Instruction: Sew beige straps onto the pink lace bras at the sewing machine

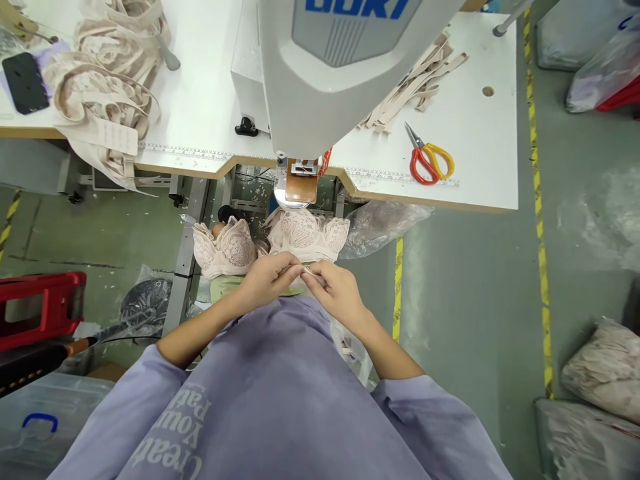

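A pale pink lace bra [305,235] lies under the front of the sewing machine [300,100], one cup to the left and the other below the needle area. At its lower edge, my left hand [271,277] is closed, with thumb and fingers pinched together. My right hand [336,292] is closed right beside it, fingertips almost touching the left ones. A small pale piece of fabric shows between the fingers, seemingly the bra's edge; the fingers hide most of it. Green cloth [225,287] shows below the left cup.
On the white table [493,140] are red-and-yellow scissors [431,160], beige strips [415,83], a pile of bras [107,80] and a black phone [25,83]. A red stool [43,307] stands at left; plastic bags [607,373] lie at right.
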Tool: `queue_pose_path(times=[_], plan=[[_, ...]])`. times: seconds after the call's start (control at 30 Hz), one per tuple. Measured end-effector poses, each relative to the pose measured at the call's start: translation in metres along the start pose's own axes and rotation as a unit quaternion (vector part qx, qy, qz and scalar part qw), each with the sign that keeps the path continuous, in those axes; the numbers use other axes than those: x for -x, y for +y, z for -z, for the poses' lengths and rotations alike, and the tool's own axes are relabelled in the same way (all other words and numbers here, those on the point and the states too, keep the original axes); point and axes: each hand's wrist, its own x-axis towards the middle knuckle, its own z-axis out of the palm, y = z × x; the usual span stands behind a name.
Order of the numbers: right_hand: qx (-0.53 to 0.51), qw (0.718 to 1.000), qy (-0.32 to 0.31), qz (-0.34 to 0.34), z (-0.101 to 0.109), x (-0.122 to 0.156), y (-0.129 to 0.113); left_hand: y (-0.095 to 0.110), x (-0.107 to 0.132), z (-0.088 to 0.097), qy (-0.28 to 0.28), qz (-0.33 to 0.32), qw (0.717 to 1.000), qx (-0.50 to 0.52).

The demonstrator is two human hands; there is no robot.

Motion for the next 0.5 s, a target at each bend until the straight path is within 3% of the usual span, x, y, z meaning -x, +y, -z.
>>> queue_pose_path(times=[0.1, 0.2, 0.3, 0.4, 0.5], plan=[[-0.054, 0.997, -0.001, -0.058, 0.001, 0.001, 0.0, 0.002, 0.0, 0.007, -0.025, 0.009, 1.0, 0.014], [-0.048, 0.998, 0.038, -0.029, -0.002, 0.0, 0.0, 0.006, 0.0, 0.013, -0.035, 0.087, 0.987, 0.128], [-0.018, 0.996, 0.081, 0.033, -0.007, -0.002, 0.0, 0.003, -0.003, 0.015, -0.132, 0.196, 0.927, 0.29], [-0.025, 0.995, 0.085, 0.054, -0.01, -0.006, 0.002, -0.005, -0.005, 0.013, -0.221, 0.245, 0.86, 0.389], [-0.043, 0.995, 0.066, 0.061, -0.011, -0.009, 0.004, -0.011, -0.004, 0.009, -0.158, 0.253, 0.85, 0.434]])
